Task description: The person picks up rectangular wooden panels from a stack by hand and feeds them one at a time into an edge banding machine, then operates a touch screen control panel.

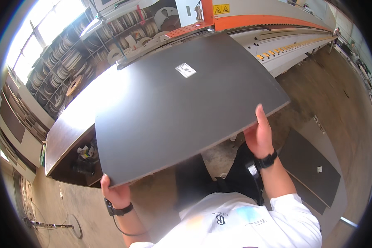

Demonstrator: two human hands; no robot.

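A large dark grey board (186, 107) is held out in front of me, slightly tilted, with a white label (185, 70) on its upper face. My left hand (116, 194) grips its near left corner, thumb on the edge and the other fingers mostly hidden beneath. On the near edge toward the right, my right hand (259, 134) holds the board with the thumb raised along its side and the fingers underneath. The board's far edge reaches the long machine with the orange guard (252, 21).
A brown-topped table (76, 124) with an open compartment stands at left. Behind it, racks (58, 78) hold many rolls of edge banding. More dark boards (308, 165) lie stacked low at right. A round-based stand (75, 226) is on the floor at lower left; a person (336, 36) stands far off.
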